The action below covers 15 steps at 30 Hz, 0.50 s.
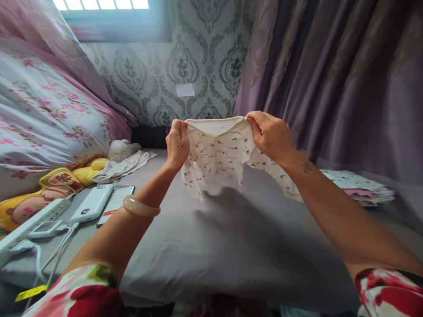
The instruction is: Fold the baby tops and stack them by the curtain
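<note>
A small white baby shirt [218, 152] with a tiny coloured print hangs in the air over the grey bed sheet [185, 246]. Its pale-trimmed neckline is stretched between my hands. My left hand [177, 143] is closed on the left shoulder of the shirt, fingers pinching the cloth. On the opposite shoulder, my right hand [272, 134] pinches the fabric between thumb and fingers. Both sleeves dangle, the right one partly behind my right forearm. The shirt's lower edge hangs close to the sheet; whether it touches I cannot tell.
Folded clothes [360, 187] lie in a pile at the right. On the left are a power strip [36, 226], a white power bank [92, 202], a phone [117, 200], cables, yellow plush toys [62, 178] and a crumpled patterned cloth [122, 167]. Curtains [330, 79] hang at both sides.
</note>
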Available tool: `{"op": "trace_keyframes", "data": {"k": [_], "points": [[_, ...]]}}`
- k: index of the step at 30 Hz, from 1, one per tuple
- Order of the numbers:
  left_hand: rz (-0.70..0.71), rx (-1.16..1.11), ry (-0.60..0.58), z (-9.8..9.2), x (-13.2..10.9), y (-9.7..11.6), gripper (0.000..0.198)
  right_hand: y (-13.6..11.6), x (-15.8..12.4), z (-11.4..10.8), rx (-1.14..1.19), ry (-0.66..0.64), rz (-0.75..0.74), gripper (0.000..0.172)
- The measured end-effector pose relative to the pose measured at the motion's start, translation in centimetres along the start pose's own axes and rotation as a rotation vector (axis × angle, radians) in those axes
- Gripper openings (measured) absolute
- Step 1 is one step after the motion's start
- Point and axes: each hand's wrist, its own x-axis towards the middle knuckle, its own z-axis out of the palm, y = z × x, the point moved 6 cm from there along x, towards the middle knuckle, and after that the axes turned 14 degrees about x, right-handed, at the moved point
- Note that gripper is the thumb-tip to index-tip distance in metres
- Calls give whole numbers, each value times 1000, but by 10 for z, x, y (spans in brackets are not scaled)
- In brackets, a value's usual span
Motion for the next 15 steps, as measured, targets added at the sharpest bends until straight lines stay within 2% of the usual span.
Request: {"op": "trace_keyframes", "data": {"k": [1,3,7,10,11,13,15], "points": [[80,72,85,-10,-5,3,28,-4,-5,-3,-36,0,-21,35],[204,194,160,-29,-14,7,29,-10,-14,-8,-69,-6,-51,36],[479,375,122,-69,-28,15,32,-25,-29,-24,-5,-52,-119,35],[661,446,78,-102,-30,29,31,-43,-34,-42,93,-75,-133,29],[681,454,73,-113,-27,34,31,-48,-34,-48,127,-73,-120,28],[614,449,31,-128,-15,40,32,-51,-30,-56,202,-84,-59,26],[501,399,-102,-127,-1,39,36,-43,-24,-54,305,-144,51,26]]}}
